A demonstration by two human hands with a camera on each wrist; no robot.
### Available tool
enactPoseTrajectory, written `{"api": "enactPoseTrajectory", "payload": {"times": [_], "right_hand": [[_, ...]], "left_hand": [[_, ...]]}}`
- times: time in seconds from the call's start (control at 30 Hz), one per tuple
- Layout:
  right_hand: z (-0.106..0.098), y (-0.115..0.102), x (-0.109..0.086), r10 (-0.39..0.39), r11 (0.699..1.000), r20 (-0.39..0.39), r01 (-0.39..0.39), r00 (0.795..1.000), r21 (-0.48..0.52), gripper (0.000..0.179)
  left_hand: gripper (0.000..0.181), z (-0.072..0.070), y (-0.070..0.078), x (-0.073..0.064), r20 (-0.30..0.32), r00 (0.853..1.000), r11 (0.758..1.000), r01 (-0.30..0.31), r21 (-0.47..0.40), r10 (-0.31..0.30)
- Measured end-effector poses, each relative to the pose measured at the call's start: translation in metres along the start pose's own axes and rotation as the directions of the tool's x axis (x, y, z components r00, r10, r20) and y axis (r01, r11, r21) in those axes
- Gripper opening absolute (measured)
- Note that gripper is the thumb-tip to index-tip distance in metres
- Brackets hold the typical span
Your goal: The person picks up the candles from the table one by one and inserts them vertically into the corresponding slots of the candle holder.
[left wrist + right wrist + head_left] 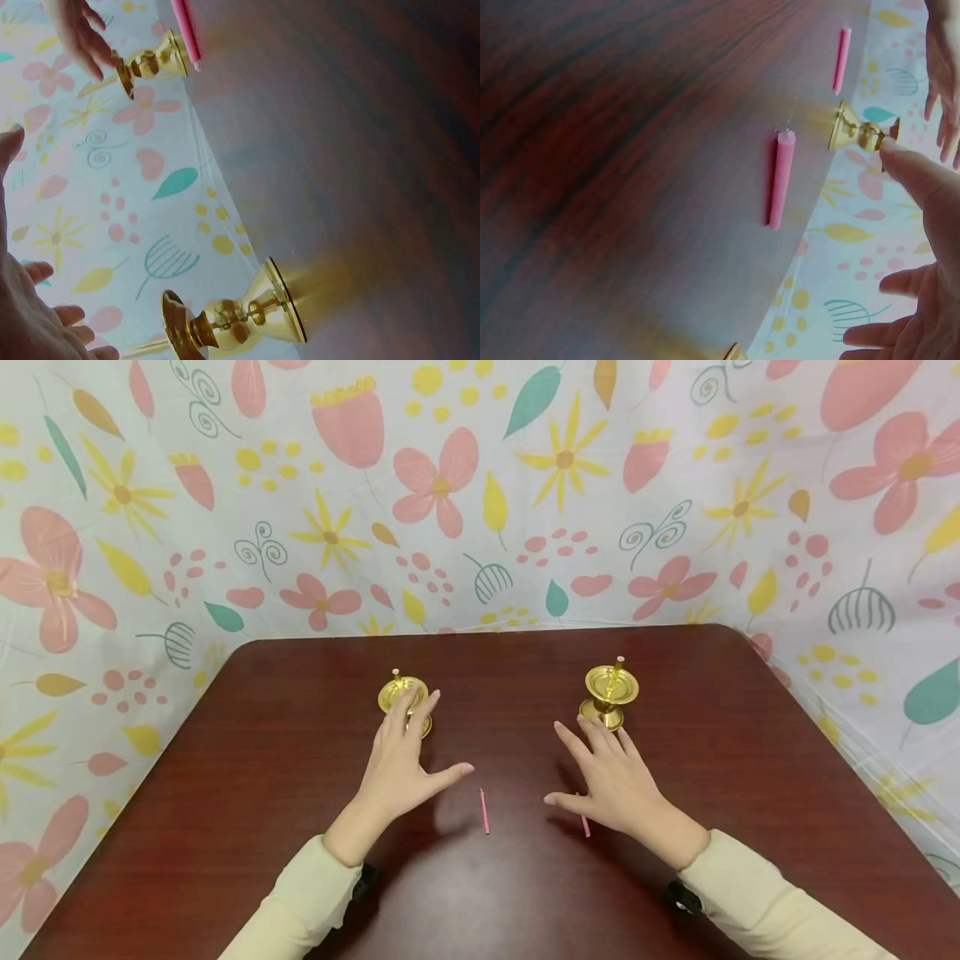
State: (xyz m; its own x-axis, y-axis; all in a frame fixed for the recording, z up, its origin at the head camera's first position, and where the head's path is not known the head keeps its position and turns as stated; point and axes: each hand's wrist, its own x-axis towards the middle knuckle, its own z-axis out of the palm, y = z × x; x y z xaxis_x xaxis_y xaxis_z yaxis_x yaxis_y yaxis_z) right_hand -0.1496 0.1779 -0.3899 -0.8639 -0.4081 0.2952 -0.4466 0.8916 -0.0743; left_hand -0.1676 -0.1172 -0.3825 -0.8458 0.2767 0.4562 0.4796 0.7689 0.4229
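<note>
Bright, even head view, pale glare on the near tabletop (pixel 480 902), soft shadows, dimmer, hazier wrist views

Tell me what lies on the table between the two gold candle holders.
Nothing: in the head view, the tabletop between the left gold candle holder and the right gold candle holder is bare.

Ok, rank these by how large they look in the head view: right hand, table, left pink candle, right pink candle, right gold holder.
1. Table
2. Right hand
3. Right gold holder
4. Left pink candle and right pink candle: order unsure, since the right hand partly hides the second.
</note>
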Motion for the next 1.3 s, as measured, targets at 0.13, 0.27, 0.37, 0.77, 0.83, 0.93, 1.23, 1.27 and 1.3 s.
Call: {"api": "enactPoseTrajectory", "payload": {"times": [0.13,0.27,0.37,0.77,0.83,0.93,1.23,1.27,1.3], "right_hand": [[-0.002,-0.003,0.001,0.014,1.000,0.003,-0.014,1.000,0.021,0.090],[-0.002,-0.005,0.003,0.046,0.998,0.018,-0.046,0.999,0.033,0.086],[-0.003,-0.006,0.004,0.066,0.997,0.031,-0.067,0.997,0.039,0.083],[-0.008,-0.005,0.002,0.095,0.995,0.056,-0.097,0.994,0.038,0.056],[-0.008,-0.006,0.002,0.100,0.994,0.067,-0.102,0.993,0.040,0.050],[-0.009,-0.007,0.003,0.117,0.991,0.091,-0.122,0.989,0.051,0.043],[-0.010,-0.006,0.006,0.208,0.960,0.211,-0.241,0.955,0.144,0.030],[-0.009,-0.006,0.006,0.214,0.957,0.223,-0.250,0.951,0.147,0.030],[-0.009,-0.006,0.006,0.219,0.955,0.235,-0.258,0.947,0.150,0.030]], "left_hand": [[0.097,-0.003,-0.006,0.003,-0.081,0.997,0.999,0.015,-0.047,-0.019],[0.096,-0.004,-0.012,0.006,-0.141,0.989,0.996,0.039,-0.077,-0.050],[0.100,-0.005,-0.015,0.008,-0.166,0.983,0.992,0.068,-0.102,-0.085],[0.100,-0.006,-0.026,0.018,-0.143,0.969,0.972,0.176,-0.158,-0.199],[0.100,-0.005,-0.030,0.020,-0.130,0.965,0.964,0.206,-0.170,-0.229],[0.101,-0.004,-0.037,0.023,-0.103,0.958,0.952,0.248,-0.181,-0.269],[0.104,-0.003,-0.053,0.032,-0.022,0.945,0.925,0.314,-0.215,-0.326],[0.104,-0.003,-0.054,0.033,-0.013,0.942,0.920,0.323,-0.220,-0.334],[0.103,-0.003,-0.056,0.033,-0.006,0.940,0.917,0.332,-0.222,-0.342]]}}
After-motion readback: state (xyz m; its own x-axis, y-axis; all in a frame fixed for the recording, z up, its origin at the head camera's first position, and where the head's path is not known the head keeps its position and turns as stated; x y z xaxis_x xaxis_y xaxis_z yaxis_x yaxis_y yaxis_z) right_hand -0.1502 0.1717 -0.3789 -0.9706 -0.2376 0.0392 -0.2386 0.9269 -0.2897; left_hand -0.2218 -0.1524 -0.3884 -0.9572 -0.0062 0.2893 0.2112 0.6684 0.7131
